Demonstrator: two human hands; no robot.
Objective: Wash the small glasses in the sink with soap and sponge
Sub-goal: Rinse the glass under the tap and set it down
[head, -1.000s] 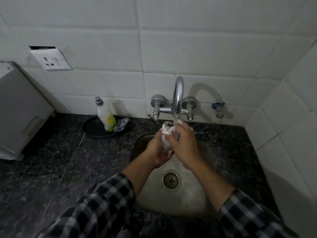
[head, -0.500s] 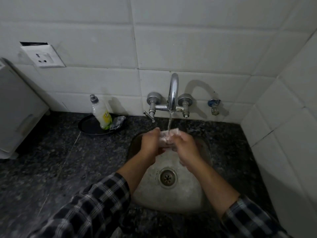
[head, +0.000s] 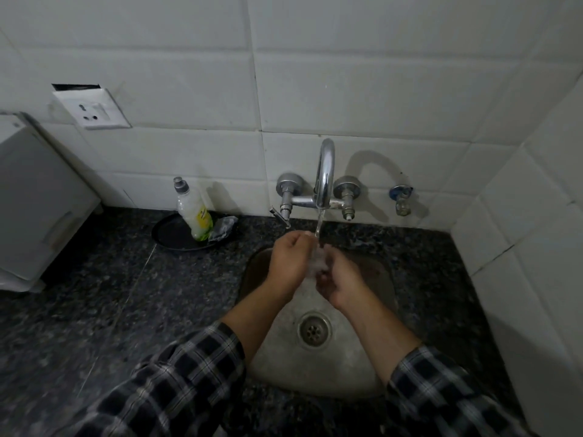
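Observation:
A small soapy glass sits between both hands under the running tap, over the steel sink. My left hand grips the glass from the left, fingers curled round it. From the right, my right hand holds it too, fingers curled against its lower side. Water falls from the spout onto the foam-covered glass, most of which is hidden by the hands. A dish soap bottle and a grey sponge rest on a black plate left of the tap.
Dark granite counter surrounds the sink. A white appliance stands at the far left under a wall socket. A small blue-handled valve sticks out of the tiled wall right of the tap. White tiled wall closes the right side.
The hands lowered the glass from close under the spout down toward the sink and turned it between them. Foam on it looks thinner. Water keeps running.

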